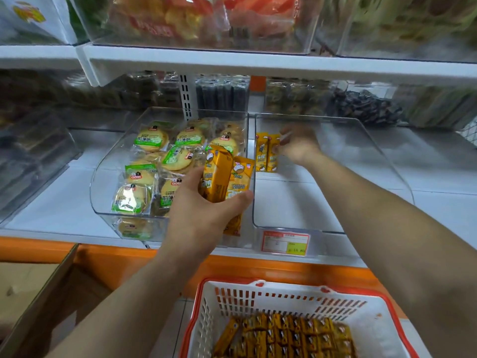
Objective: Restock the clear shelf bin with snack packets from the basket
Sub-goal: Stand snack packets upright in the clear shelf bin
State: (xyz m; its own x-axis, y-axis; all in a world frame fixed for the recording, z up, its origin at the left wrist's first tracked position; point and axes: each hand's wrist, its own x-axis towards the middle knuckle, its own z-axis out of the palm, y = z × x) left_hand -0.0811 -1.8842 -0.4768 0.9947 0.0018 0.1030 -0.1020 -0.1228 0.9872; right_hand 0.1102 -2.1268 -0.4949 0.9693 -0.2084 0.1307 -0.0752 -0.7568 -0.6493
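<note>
A cardboard box [28, 293] is cut off at the lower left edge. Next to it, a clear plastic biscuit bin [103, 177] holds round biscuits in glossy green-labelled wrappers [152, 140]; its front wall blurs the lowest ones. Before that bin the left hand [204, 210] curls fingers and thumb round two flat orange-yellow snack packets [218, 174], hiding their lower parts. Below, a white slotted plastic basket [258, 293] with a red rim, cut off by the bottom edge, holds rows of loose packets [284, 337] of the same kind. Further right, the clear shelf bin [304, 202] has curved side walls. Two upright packets [267, 153] stand in its back left corner, where the blurred right hand [296, 146] pinches one. The print on its red-and-yellow price label [285, 242] is unreadable.
</note>
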